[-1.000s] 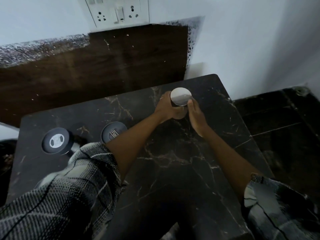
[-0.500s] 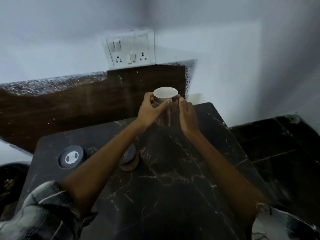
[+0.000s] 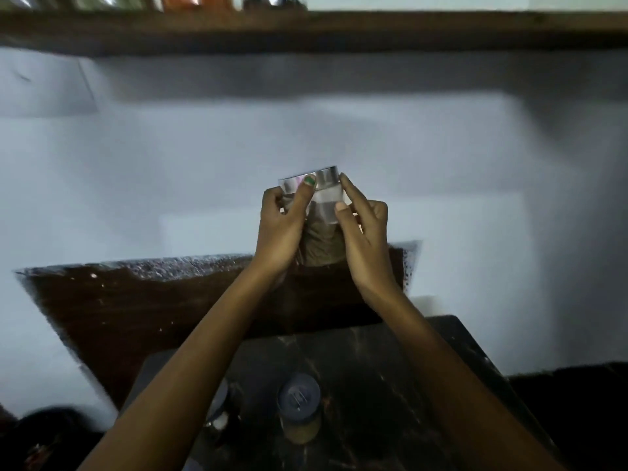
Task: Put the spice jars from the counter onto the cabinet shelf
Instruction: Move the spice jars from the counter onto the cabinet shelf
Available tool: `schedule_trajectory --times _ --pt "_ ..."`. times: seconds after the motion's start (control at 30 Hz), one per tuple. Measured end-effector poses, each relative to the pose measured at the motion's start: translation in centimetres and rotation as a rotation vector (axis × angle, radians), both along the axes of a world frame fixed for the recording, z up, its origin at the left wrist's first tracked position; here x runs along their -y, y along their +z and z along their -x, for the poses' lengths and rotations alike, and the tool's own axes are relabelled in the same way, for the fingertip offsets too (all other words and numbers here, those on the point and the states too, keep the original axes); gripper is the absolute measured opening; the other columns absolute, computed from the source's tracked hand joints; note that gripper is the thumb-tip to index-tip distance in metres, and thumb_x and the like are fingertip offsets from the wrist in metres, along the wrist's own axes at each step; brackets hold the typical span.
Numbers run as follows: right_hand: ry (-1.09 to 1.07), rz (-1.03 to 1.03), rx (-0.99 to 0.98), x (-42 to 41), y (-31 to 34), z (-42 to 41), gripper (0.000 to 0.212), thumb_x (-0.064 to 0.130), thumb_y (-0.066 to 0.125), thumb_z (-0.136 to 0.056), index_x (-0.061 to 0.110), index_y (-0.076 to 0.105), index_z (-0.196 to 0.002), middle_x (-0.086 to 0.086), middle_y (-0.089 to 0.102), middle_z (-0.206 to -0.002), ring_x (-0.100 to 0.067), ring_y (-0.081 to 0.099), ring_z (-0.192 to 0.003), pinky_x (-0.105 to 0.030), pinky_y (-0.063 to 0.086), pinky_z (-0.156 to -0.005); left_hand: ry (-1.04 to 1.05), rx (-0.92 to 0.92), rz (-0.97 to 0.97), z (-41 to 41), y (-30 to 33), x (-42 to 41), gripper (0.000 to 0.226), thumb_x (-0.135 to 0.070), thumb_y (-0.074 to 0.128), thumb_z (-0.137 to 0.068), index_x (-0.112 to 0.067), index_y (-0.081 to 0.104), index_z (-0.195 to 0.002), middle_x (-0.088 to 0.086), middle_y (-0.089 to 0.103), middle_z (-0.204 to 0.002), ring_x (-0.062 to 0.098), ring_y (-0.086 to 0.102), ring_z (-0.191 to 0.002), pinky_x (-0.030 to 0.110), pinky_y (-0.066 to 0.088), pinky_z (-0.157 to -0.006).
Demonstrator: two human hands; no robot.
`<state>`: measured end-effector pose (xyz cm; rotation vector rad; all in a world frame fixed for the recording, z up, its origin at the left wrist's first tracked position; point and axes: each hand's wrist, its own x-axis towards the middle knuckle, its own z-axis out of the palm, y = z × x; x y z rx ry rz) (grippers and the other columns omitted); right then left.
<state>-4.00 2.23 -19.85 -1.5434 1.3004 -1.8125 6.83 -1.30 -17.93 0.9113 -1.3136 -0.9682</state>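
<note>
Silver-lidded spice jar [image 3: 321, 212] lifted off worktop [image 3: 373, 385], now high against wall between left hand [image 3: 283, 226] and right hand [image 3: 362, 229]; cabinet shelf [image 3: 306, 28] entered view above.

Two bare forearms in frame, no sleeves visible. Both hands bare: left hand [image 3: 280, 229], right hand [image 3: 365, 232]. No gloves, watch or bracelet seen. Green polish on left thumbnail [image 3: 310, 180]. Right thumbnail [image 3: 341, 206] looks unpainted, pale. Other nails turned away or too blurred to tell. Rings: cannot tell, motion blur.
</note>
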Motion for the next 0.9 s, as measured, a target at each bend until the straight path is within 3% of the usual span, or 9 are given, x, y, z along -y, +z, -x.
schedule_trajectory --times 0.07,0.2,0.3,0.4,0.47,0.57,0.7,0.8,0.9 --pt "0.076 0.044 0.024 -0.5 1.9 -1.1 0.041 0.026 0.045 -0.098 0.032 0.041 -0.138 -0.004 0.037 -0.108 0.0 0.046 -0.101 -0.003 0.044 -0.085 -0.009 -0.01 0.011 -1.1 2.3 -0.6 0.044 -0.048 0.05 -0.091 -0.009 0.055 -0.111 0.002 0.067 -0.098 0.002 0.069 -0.078 0.02 0.054 -0.058" --pt "0.281 0.025 0.192 -1.6 4.1 -2.8 0.039 0.042 0.055 -0.089 0.046 0.049 -0.128 0.003 0.047 -0.121 -0.006 0.052 -0.112 -0.014 0.052 -0.078 -0.087 -0.057 0.024 -3.1 5.7 -2.1 0.049 -0.052 0.039 -0.094 -0.012 0.063 -0.11 0.014 0.07 -0.108 0.028 0.068 -0.098 0.047 0.055 -0.088" --pt "0.423 -0.109 0.264 -2.1 4.5 -3.6 0.055 0.055 0.058 -0.074 0.038 0.052 -0.126 0.006 0.06 -0.124 -0.01 0.059 -0.111 -0.029 0.048 -0.083 -0.173 -0.1 0.03 -4.3 7.4 -3.1 0.061 -0.063 0.037 -0.086 -0.016 0.065 -0.111 0.013 0.071 -0.109 0.029 0.068 -0.101 0.049 0.052 -0.093" --pt "0.587 -0.183 0.321 -2.4 4.6 -4.3 0.05 0.051 0.062 -0.076 0.026 0.059 -0.119 -0.002 0.068 -0.114 -0.02 0.066 -0.104 -0.041 0.055 -0.085 -0.236 -0.073 0.053 -5.5 8.2 -3.4 0.075 -0.072 0.038 -0.072 -0.015 0.064 -0.113 0.014 0.072 -0.105 0.029 0.07 -0.096 0.044 0.055 -0.087" --pt "0.538 -0.126 0.326 -2.8 4.9 -5.0 0.049 0.05 0.067 -0.074 0.023 0.063 -0.114 -0.002 0.071 -0.108 -0.021 0.069 -0.099 -0.036 0.058 -0.081 -0.255 -0.076 0.066 -6.0 8.3 -3.4 0.069 -0.072 0.037 -0.074 -0.02 0.067 -0.108 0.01 0.074 -0.102 0.026 0.071 -0.093 0.041 0.056 -0.084" --pt "0.266 0.009 0.291 -3.3 5.6 -6.2 0.059 0.057 0.075 -0.061 0.032 0.06 -0.113 0.011 0.069 -0.104 -0.003 0.067 -0.095 -0.018 0.056 -0.076 -0.241 -0.091 0.086 -6.3 8.4 -3.6 0.057 -0.065 0.037 -0.08 -0.026 0.065 -0.111 0.005 0.073 -0.107 0.022 0.07 -0.097 0.042 0.055 -0.087" --pt "-0.147 0.183 0.068 -3.8 6.1 -7.3 0.072 0.043 0.081 -0.061 0.033 0.045 -0.123 0.025 0.045 -0.109 0.004 0.055 -0.097 -0.008 0.05 -0.067 -0.295 -0.075 0.092 -5.9 8.1 -4.2 0.052 -0.051 0.049 -0.084 -0.019 0.057 -0.124 0.005 0.07 -0.115 0.022 0.068 -0.104 0.037 0.056 -0.088" --pt "-0.14 0.239 -0.038 -3.8 6.2 -7.4 0.07 0.042 0.078 -0.067 0.034 0.043 -0.127 0.02 0.04 -0.111 -0.001 0.05 -0.106 -0.013 0.048 -0.081 -0.329 -0.117 0.084 -6.5 8.2 -4.0 0.05 -0.054 0.048 -0.084 -0.021 0.061 -0.118 0.004 0.072 -0.11 0.02 0.069 -0.101 0.03 0.059 -0.077" --pt "0.074 0.162 -0.045 -4.1 6.6 -6.6 0.057 0.05 0.063 -0.07 0.053 0.041 -0.122 0.024 0.044 -0.121 0.001 0.047 -0.112 -0.021 0.042 -0.09 -0.325 -0.136 0.088 -7.5 8.7 -3.5 0.051 -0.063 0.045 -0.079 -0.028 0.066 -0.11 0.002 0.073 -0.108 0.02 0.07 -0.099 0.031 0.058 -0.074"
